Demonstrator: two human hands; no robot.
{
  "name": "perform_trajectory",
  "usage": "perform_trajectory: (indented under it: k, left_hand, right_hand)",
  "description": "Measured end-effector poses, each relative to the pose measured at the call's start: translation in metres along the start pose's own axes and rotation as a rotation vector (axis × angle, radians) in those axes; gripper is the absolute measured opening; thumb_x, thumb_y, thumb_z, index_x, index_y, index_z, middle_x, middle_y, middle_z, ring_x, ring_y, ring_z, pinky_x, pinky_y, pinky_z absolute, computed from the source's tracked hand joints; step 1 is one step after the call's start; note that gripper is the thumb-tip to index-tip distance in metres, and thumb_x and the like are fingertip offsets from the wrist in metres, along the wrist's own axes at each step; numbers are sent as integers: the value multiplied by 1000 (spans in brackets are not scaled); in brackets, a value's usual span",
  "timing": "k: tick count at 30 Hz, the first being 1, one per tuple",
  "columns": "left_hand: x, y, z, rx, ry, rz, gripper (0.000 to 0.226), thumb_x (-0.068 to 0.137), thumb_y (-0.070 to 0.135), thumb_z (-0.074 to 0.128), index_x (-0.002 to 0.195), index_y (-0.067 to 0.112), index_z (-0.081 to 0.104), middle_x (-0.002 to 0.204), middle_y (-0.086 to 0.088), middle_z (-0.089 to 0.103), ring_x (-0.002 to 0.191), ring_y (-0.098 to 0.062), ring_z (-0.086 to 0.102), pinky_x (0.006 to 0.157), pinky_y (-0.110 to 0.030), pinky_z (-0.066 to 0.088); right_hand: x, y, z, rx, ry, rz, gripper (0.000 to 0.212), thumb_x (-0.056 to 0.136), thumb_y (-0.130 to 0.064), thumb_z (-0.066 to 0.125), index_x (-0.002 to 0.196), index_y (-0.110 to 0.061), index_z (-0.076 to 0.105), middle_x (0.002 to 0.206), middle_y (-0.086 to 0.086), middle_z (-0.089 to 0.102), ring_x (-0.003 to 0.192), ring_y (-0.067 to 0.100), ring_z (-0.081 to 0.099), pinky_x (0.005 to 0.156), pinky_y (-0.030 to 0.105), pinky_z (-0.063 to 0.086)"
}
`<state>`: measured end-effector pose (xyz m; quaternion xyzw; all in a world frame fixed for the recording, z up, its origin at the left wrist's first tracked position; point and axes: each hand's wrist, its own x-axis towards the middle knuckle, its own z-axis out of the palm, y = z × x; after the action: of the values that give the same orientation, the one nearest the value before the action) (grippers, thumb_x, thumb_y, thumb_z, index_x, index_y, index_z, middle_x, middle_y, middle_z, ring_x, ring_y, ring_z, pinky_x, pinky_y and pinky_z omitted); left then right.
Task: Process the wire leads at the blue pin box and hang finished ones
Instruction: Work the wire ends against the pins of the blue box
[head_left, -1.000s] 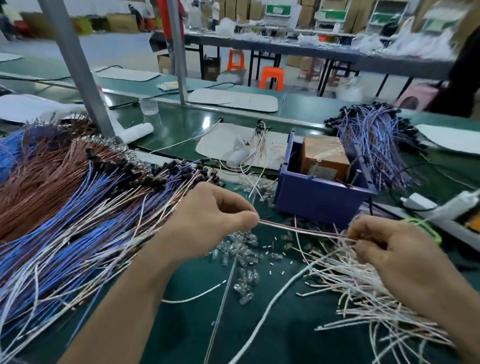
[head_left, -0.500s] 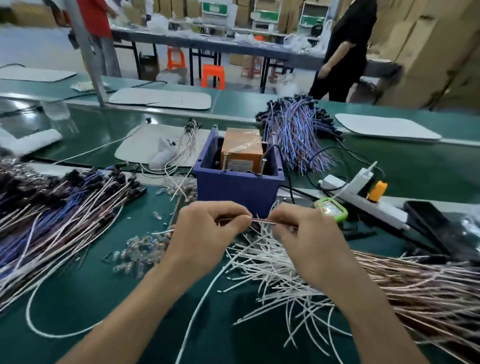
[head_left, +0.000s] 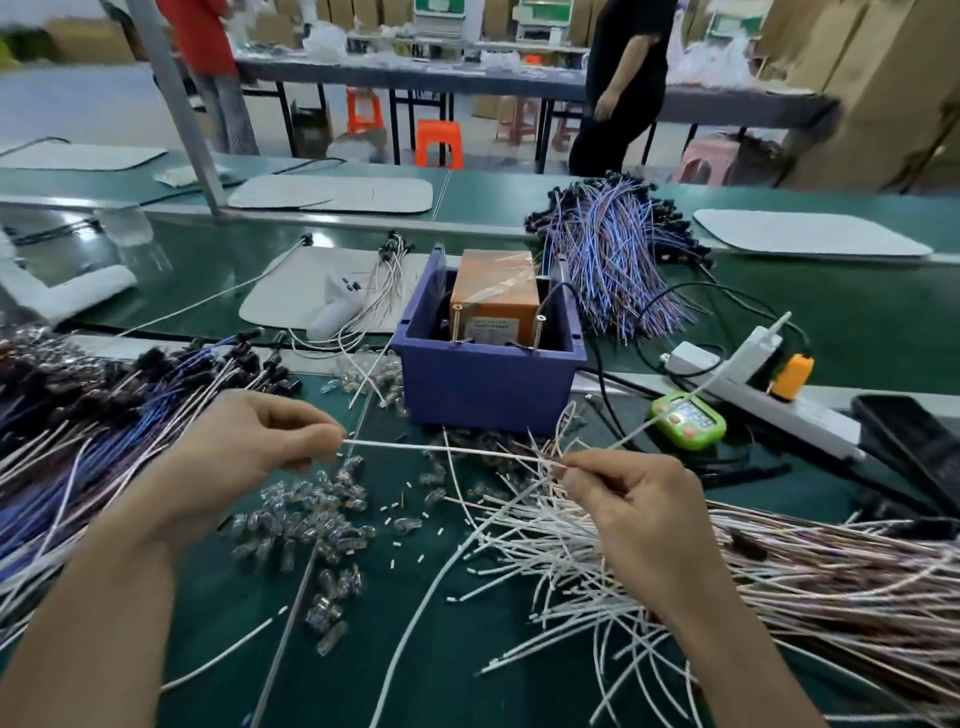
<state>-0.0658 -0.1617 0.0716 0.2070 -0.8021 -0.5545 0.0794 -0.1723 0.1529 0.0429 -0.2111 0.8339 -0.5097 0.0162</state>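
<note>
Your green table (head_left: 857, 306) is crowded. A broad bundle of blue and white leads (head_left: 93, 467) fans across its left side, and a pinkish bundle (head_left: 841, 587) lies along the right. A purple-blue bundle (head_left: 618, 260) sits behind the blue pin box (head_left: 488, 384), which stands at the middle of the table with an orange block (head_left: 493, 286) inside it. A loose pile of white leads (head_left: 561, 561) is spread under your right wrist. Your left hand (head_left: 249, 447) pinches one end of a single white wire lead (head_left: 447, 449) between thumb and fingertips. Your right hand (head_left: 628, 499) pinches the other end, so the lead runs level just in front of the box. Small clear pieces (head_left: 301, 519) are scattered below it.
</note>
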Motion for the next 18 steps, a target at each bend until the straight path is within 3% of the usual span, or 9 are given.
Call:
perform_trajectory:
  k: [6,9,12,16,18]
  left_hand:
    - [8,-5,-9,-531,116,-46,13,74,13,69,79,10,80,75,-11,77,55,-9,70,56,-16,58]
    - [10,-8,-11,-585,105,-55,17,80,14,65,82,14,82,79,-10,79,59,-9,74,57,-17,59]
    - [11,-11,-11,-527,145,-44,15,86,13,66,91,11,79,78,-12,79,58,-11,73,56,-17,58]
    - [15,-12,-3,-446,225,-8,12,95,7,63,102,10,73,70,-10,77,52,-11,70,52,-14,54]
    - [18,-11,-1,-500,281,-13,15,99,5,60,102,13,73,67,-6,76,50,-9,69,51,-14,53]
  right_hand:
    - [-1,0,2,4,-2,3,23,92,-19,74,87,-41,80,74,-14,76,68,11,70,64,28,57]
    - [-3,0,3,15,-11,-16,25,93,-20,74,88,-44,79,72,-9,75,59,9,63,56,27,52]
    - [-4,0,3,41,1,-14,25,92,-22,74,92,-47,77,76,-10,76,68,15,69,65,36,57]
    - [-5,0,4,45,-8,-25,28,92,-17,75,84,-43,79,68,-11,74,52,2,58,48,16,45]
    - [-6,-2,5,41,-16,-27,29,91,-16,76,83,-44,79,70,-15,74,58,0,63,53,16,49]
